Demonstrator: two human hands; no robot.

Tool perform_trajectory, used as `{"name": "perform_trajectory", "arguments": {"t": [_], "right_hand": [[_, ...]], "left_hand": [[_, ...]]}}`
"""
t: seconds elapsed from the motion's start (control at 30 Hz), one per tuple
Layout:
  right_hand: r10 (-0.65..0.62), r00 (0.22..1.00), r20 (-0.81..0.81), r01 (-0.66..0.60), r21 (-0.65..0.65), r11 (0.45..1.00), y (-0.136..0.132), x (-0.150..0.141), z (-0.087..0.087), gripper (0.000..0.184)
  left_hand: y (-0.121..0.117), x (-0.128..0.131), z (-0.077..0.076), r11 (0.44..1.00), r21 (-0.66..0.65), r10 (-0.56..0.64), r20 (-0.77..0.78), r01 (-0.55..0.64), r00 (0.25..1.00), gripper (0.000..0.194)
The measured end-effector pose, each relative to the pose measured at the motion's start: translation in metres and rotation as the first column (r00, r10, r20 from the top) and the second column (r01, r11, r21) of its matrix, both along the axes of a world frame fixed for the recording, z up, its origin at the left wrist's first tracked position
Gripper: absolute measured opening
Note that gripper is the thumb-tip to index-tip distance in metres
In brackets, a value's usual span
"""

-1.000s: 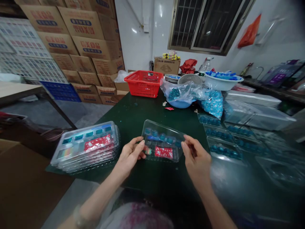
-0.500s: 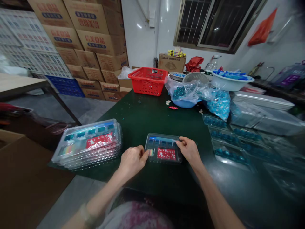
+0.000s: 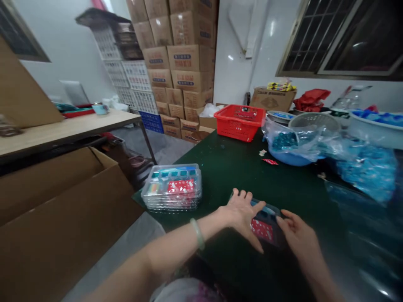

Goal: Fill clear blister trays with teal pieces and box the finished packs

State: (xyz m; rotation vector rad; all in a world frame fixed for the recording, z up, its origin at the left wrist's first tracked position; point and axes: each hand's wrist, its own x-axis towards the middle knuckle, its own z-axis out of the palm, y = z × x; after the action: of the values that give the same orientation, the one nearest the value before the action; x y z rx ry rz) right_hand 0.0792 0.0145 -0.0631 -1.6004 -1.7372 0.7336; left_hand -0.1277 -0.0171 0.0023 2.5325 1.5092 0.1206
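A clear plastic blister pack (image 3: pixel 266 222) with a red card and blue pieces inside lies closed on the dark green table (image 3: pixel 239 167). My left hand (image 3: pixel 242 212) lies flat on its left half, fingers spread, palm pressing down. My right hand (image 3: pixel 297 237) rests at the pack's right edge, fingers stretched toward it. A stack of filled packs like it (image 3: pixel 173 186) sits at the table's left edge, a hand's width left of my left hand.
An open cardboard box (image 3: pixel 63 201) stands on the floor to the left. A red basket (image 3: pixel 241 121), a blue bowl in a plastic bag (image 3: pixel 289 147), a bag of blue pieces (image 3: pixel 368 167) and stacked cartons (image 3: pixel 179 71) lie farther back.
The pack's lid has gone from raised to closed flat. My left hand moved from pinching the pack's left end onto its top. The camera swung left.
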Motion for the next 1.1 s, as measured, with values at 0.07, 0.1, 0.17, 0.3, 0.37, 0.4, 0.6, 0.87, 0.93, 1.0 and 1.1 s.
{"name": "perform_trajectory", "arguments": {"t": [0.07,0.1,0.17,0.3,0.37,0.4,0.6,0.87,0.93,1.0,1.1], "right_hand": [[-0.028,0.993,-0.115,0.021,-0.063,0.998,-0.002,0.003,0.002,0.058],[-0.052,0.986,-0.160,0.039,-0.083,0.996,-0.003,0.004,0.004,0.059],[-0.102,0.978,-0.182,0.086,-0.096,0.992,-0.007,0.005,0.009,0.059],[-0.174,0.973,-0.149,0.165,-0.071,0.984,-0.012,0.007,0.016,0.055],[-0.167,0.972,-0.165,0.158,-0.068,0.985,-0.012,0.008,0.016,0.055],[-0.150,0.974,-0.171,0.139,-0.072,0.988,-0.012,0.007,0.015,0.055],[0.028,0.990,-0.138,-0.046,-0.128,0.991,-0.006,0.004,0.006,0.056],[0.074,0.981,-0.178,-0.101,-0.143,0.985,0.002,0.009,-0.016,0.054],[0.055,0.985,-0.166,-0.077,-0.132,0.988,0.002,0.009,-0.012,0.054],[0.030,0.988,-0.153,-0.048,-0.115,0.992,0.000,0.008,-0.006,0.054],[-0.021,0.987,-0.161,0.006,-0.095,0.995,-0.003,0.008,0.000,0.056]], "left_hand": [[-0.001,-0.002,0.000,1.000,0.012,0.012,0.002,-0.012,1.000,0.110],[-0.006,-0.002,0.002,0.999,0.024,0.023,0.005,-0.023,1.000,0.108],[-0.022,-0.002,0.012,0.998,0.045,0.044,0.010,-0.045,0.999,0.107],[-0.067,-0.014,0.057,0.983,0.164,0.081,0.045,-0.087,0.996,0.108],[-0.087,-0.033,0.088,0.955,0.264,0.135,0.031,-0.138,0.990,0.107],[-0.095,-0.046,0.104,0.937,0.303,0.177,0.012,-0.172,0.984,0.105],[-0.102,-0.140,0.147,0.826,0.431,0.492,-0.239,-0.363,0.837,0.094],[-0.085,-0.179,0.103,0.865,0.199,0.501,-0.265,-0.461,0.824,0.099],[-0.086,-0.178,0.105,0.870,0.181,0.492,-0.233,-0.460,0.839,0.104],[-0.090,-0.178,0.111,0.863,0.162,0.500,-0.144,-0.478,0.854,0.106],[-0.100,-0.184,0.119,0.785,0.152,0.557,0.253,-0.601,0.791,0.088]]}}
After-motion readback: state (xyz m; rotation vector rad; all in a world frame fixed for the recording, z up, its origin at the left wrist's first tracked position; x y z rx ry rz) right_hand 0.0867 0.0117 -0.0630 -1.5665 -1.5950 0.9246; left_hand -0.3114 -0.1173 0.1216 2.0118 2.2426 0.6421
